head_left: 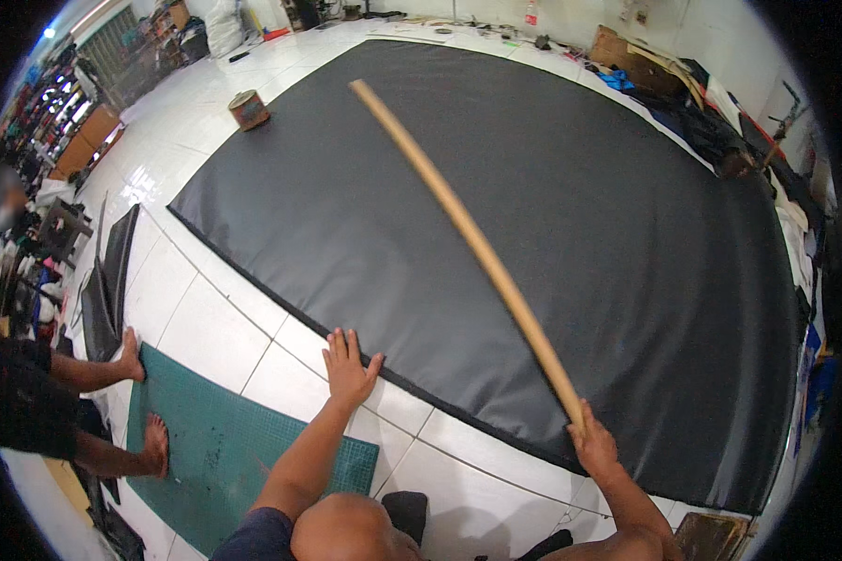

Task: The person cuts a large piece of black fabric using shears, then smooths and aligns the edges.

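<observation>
A large black sheet [552,215] lies spread over the white tiled floor [210,332]. A long tan cardboard tube [468,234] slants across it from the far middle down to the near right. My right hand [592,444] grips the tube's near end at the sheet's front edge. My left hand [348,366] lies flat with fingers spread on the sheet's near edge, palm down on the floor and the hem.
A green cutting mat [225,449] lies on the floor at the lower left, and another person's bare feet [145,397] rest on it. A round tin [249,108] stands beyond the sheet's far left corner. Clutter and fabric line the far and right walls [683,84].
</observation>
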Available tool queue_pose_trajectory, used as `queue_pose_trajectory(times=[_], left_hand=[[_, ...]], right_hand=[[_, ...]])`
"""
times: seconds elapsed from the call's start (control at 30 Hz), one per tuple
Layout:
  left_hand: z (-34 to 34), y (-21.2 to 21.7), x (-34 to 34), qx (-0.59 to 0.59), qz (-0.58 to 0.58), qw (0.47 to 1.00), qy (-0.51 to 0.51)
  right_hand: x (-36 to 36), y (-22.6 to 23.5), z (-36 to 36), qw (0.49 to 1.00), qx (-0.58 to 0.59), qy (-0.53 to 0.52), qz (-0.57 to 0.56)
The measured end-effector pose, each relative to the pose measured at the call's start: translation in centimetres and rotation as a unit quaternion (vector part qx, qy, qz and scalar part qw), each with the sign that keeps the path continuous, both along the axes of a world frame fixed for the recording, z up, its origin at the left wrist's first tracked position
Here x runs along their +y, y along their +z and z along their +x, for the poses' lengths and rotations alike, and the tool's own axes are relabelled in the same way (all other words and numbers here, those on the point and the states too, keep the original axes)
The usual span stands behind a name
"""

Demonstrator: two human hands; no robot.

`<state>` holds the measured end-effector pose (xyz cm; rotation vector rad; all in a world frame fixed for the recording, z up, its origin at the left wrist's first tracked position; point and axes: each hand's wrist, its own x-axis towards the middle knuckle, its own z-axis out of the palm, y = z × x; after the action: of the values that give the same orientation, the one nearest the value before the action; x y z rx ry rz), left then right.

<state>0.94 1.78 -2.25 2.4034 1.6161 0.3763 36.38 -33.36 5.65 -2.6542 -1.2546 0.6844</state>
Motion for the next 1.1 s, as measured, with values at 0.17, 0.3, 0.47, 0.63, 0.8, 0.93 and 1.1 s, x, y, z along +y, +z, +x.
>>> queue_pose_trajectory(times=[0.17, 0.3, 0.47, 0.63, 0.8, 0.93, 1.1], left_hand=[[-1.8, 0.3, 0.5, -0.205, 0.024, 0.978, 0.037], [-2.9, 0.1, -1.5, -0.220, 0.066, 0.960, 0.157], [-3.3, 0.5, -3.2, -0.245, -0.017, 0.948, 0.202], [-2.5, 0.6, -3.6, -0.292, -0.065, 0.936, 0.187], [-0.9, 1.4, -4.3, -0.297, -0.126, 0.932, 0.165], [-1.7, 0.5, -3.2, -0.234, -0.008, 0.966, 0.111], [0.3, 2.5, 0.1, -0.183, 0.072, 0.980, 0.024]], right_hand=[[1.3, 0.4, -5.1, 0.977, 0.028, 0.207, -0.036], [1.9, 1.6, -7.9, 0.958, 0.028, 0.283, -0.029], [2.1, 3.5, -7.3, 0.968, 0.030, 0.249, -0.021], [0.0, 2.6, -5.4, 0.976, 0.045, 0.205, -0.057], [-1.4, -0.7, -6.5, 0.978, 0.098, 0.185, -0.008], [0.0, 0.6, -7.2, 0.973, 0.055, 0.220, -0.044], [1.0, 2.1, -1.3, 0.982, -0.052, 0.152, -0.094]])
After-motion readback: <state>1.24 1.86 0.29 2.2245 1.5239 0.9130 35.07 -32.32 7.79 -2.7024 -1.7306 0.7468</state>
